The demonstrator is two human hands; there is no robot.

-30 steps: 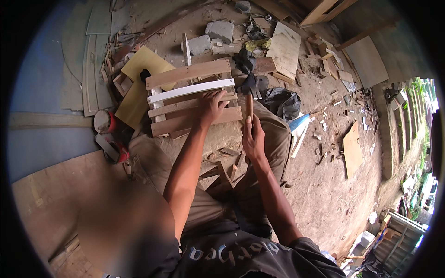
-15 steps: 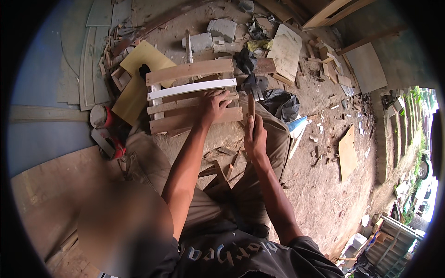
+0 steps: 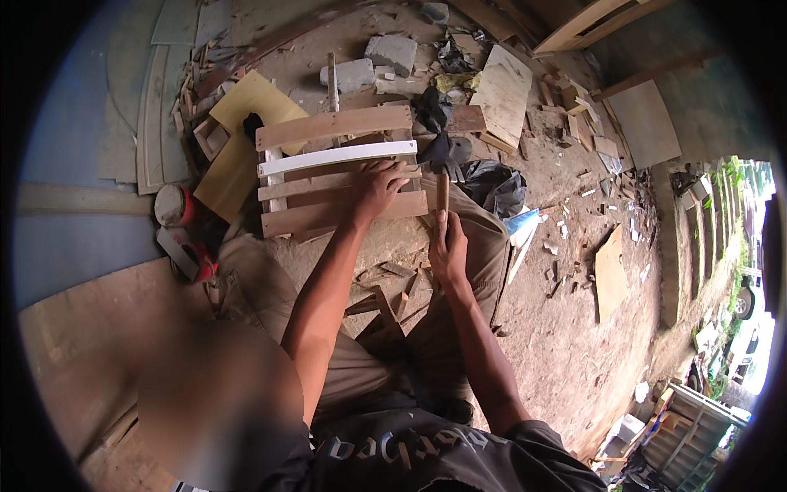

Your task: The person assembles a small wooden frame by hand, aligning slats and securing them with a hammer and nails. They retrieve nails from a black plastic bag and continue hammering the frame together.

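Observation:
A small slatted wooden frame (image 3: 332,215) lies before me, with several brown slats and one white slat (image 3: 340,158) across white-edged side pieces. My left hand (image 3: 377,193) rests at its right part, fingers curled over a narrow brown slat (image 3: 299,189) just below the white one. Whether a nail sits between those fingertips is too small to tell. My right hand (image 3: 448,246) is wrapped round the wooden handle of a hammer (image 3: 443,194), held upright just right of the frame. The hammer's dark head, at the top of the handle, is apart from the slats.
Wood offcuts (image 3: 389,303) lie between my legs. Left of the frame are yellowish boards (image 3: 234,176) and a red-and-white can (image 3: 174,205). Grey concrete blocks (image 3: 392,53) sit beyond it. A black plastic bag (image 3: 496,187) lies right of the hammer, and scraps litter the floor.
The hammer's head has dropped slightly and turned, and my right hand has shifted a little toward me. My left hand stays on the slat.

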